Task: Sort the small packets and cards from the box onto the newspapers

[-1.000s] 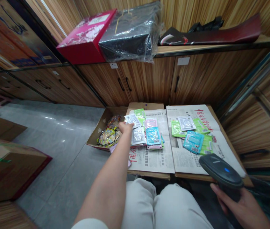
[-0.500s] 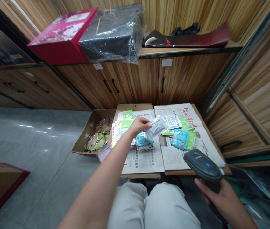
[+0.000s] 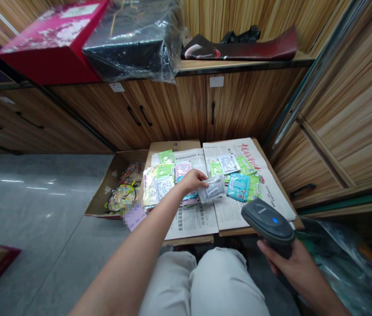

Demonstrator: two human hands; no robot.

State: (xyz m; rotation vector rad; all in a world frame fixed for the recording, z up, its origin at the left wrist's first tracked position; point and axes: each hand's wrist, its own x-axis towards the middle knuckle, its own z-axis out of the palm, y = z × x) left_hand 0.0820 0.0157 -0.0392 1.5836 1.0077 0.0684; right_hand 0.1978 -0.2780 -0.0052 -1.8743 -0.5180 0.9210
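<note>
My left hand (image 3: pixel 194 182) pinches the edge of a small clear and white packet (image 3: pixel 212 188) over the newspaper (image 3: pixel 202 224). In my right hand (image 3: pixel 291 259) is a dark barcode scanner (image 3: pixel 268 221) with a blue light on top, its head turned towards the packets. A blue packet (image 3: pixel 238 186) and a green packet (image 3: pixel 255 188) lie just right of the held one, and a white packet (image 3: pixel 228 163) rests on green ones behind. More packets, pink (image 3: pixel 182 168), green (image 3: pixel 166 157) and clear, lie left of my left hand, which partly hides some of them.
The newspaper covers opened cardboard flaps. To the left, a cardboard box (image 3: pixel 95 195) holds bagged items and a black cord. Wooden cabinets (image 3: pixel 173 109) stand behind, with a pink box (image 3: pixel 54 44) and a plastic-wrapped dark box (image 3: pixel 131 41) on their shelf. Plastic bags (image 3: pixel 344 259) lie at right.
My left hand has lowered the clear and white packet a little towards me, tilting it. The scanner stays in my right hand. The whole view has shifted slightly.
</note>
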